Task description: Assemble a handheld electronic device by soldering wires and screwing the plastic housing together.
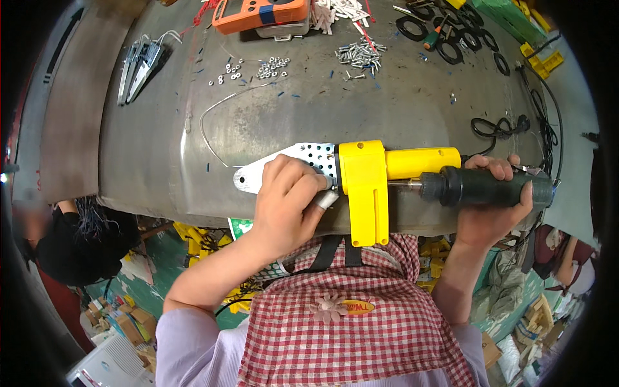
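Across the near edge of the bench lies a yellow-handled tool (422,162) with a flat, perforated metal plate (316,155) at its left end. My left hand (287,197) is closed on that plate, close to the yellow housing (362,174); a silvery covering wraps one of its fingertips. My right hand (493,213) grips a black electric screwdriver (477,187), held level and pointing left. The screwdriver's bit (401,184) reaches the right side of the yellow housing. Where the tip meets it is hidden.
Beyond lie loose nuts (274,68), a pile of screws (361,57), a bent wire (203,122) and metal plates (140,68). An orange meter-like device (261,14) stands at the back. Coiled black cables (451,48) and a small screwdriver (433,39) sit back right. Other people are at both sides.
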Tool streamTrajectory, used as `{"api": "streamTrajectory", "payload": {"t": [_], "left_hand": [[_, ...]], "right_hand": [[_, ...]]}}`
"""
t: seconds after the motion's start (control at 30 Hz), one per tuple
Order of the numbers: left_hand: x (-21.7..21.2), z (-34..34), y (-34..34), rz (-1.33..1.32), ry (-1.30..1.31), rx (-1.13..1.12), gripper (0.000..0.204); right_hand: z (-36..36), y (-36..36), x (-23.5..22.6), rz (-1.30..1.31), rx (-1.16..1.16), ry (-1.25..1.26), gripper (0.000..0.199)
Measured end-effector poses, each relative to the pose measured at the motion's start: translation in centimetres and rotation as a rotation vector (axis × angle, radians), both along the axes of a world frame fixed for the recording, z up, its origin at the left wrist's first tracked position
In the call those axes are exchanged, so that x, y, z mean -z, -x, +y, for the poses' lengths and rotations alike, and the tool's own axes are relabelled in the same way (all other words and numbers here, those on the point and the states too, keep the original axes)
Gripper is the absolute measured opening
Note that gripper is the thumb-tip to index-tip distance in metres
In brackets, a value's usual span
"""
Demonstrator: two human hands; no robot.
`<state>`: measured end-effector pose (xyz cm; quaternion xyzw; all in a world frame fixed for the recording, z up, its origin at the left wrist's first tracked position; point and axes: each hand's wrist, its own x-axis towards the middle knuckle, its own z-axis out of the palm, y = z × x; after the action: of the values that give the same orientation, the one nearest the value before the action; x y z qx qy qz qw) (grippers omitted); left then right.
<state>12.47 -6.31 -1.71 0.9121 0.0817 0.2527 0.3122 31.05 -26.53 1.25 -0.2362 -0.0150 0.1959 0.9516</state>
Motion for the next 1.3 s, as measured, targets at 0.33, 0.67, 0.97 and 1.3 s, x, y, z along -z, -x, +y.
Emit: {"api": "streamTrajectory", "payload": {"t": [0.33,0.67,0.97,1.3], "left_hand": [[0.0,-0.6,-0.8,-0.032,-0.050,0.026,0.025],[-1.4,-0.4,0.3,0.057,-0.070,-0.090,0.043],[-1.9,3.0,0.6,-0.114,-0.243,-0.011,0.036],[-2.7,11.8,8.9,0.105,0.393,-0.790,0.019]], "right_hand": [[0.4,0.0,0.1,-0.018,0.085,0.082,0.034],[-7.2,-9.1,-0.9,-0.197,-0.113,0.420,0.043],[-7.4,-16.8,1.4,-1.844,0.340,2.358,0.029],[13.1,-6.4,-1.1,-1.240,-0.353,1.249,0.017]]}}
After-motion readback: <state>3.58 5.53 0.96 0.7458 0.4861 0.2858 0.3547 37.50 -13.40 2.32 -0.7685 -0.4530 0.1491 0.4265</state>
